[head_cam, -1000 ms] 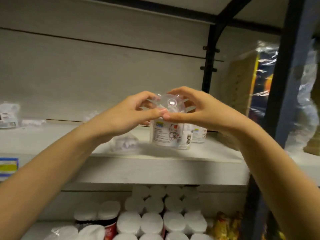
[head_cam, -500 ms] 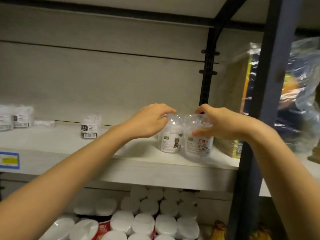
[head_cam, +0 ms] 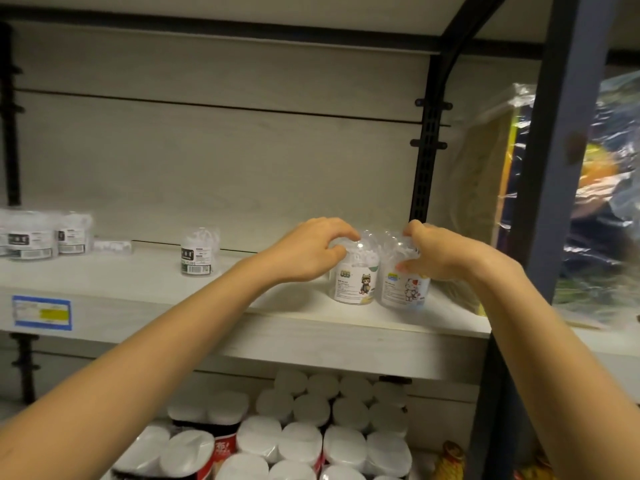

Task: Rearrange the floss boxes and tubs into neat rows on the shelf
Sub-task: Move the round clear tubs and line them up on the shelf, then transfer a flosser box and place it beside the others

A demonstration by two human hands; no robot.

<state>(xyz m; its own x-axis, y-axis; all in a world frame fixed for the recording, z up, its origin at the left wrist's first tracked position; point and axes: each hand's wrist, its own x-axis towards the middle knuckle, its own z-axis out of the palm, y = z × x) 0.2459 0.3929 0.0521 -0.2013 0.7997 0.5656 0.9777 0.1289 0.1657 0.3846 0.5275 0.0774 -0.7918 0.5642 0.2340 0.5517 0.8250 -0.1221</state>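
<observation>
Two clear floss tubs with cartoon labels stand side by side near the right end of the pale shelf (head_cam: 138,282). My left hand (head_cam: 308,249) grips the top of the left tub (head_cam: 353,285). My right hand (head_cam: 436,251) grips the top of the right tub (head_cam: 403,289). The two tubs touch each other. A third clear floss tub (head_cam: 198,252) with a barcode label stands alone further left. Two more floss tubs (head_cam: 38,237) sit at the far left, with a small flat floss box (head_cam: 112,245) beside them.
A black shelf upright (head_cam: 427,150) rises behind the tubs and a blue-grey post (head_cam: 550,168) stands at the right. Plastic-wrapped goods (head_cam: 485,209) lie right of the tubs. Several white-lidded jars (head_cam: 311,427) fill the shelf below. A blue price tag (head_cam: 41,313) sticks to the shelf edge.
One second ago both hands held one tub up in the air. Now that tub stands on the shelf beside the other, each hand on one tub top.
</observation>
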